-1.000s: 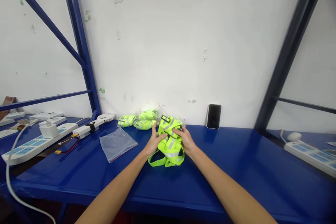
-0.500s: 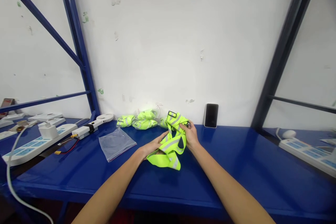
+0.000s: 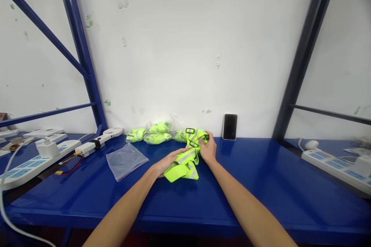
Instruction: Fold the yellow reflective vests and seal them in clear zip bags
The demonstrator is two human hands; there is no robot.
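- Two hands: the left hand (image 3: 171, 161) lies flat and spread across the vest's folds, and the right hand (image 3: 208, 148) curls, its fingertips (image 3: 205, 135) pinching the vest's upper edge
- One crumpled neon-yellow reflective vest (image 3: 187, 162) sits between the hands on the blue steel bench (image 3: 261, 193), near the wall
- Two black rectangular buckles (image 3: 189, 131) show on the vest; whatever lies under the right fingertips is hard to make out
- Four neon-yellow bundles (image 3: 158, 137) lie against the wall just behind the vest; some seem bagged, but the wrapping is hard to make out
- One flattened clear plastic bag (image 3: 126, 161) lies left of the left hand
- One black phone-like device (image 3: 230, 127) leans against the wall
- Two white power strips (image 3: 37, 166) sit at the sides, the right one (image 3: 333, 170) cut off by the frame
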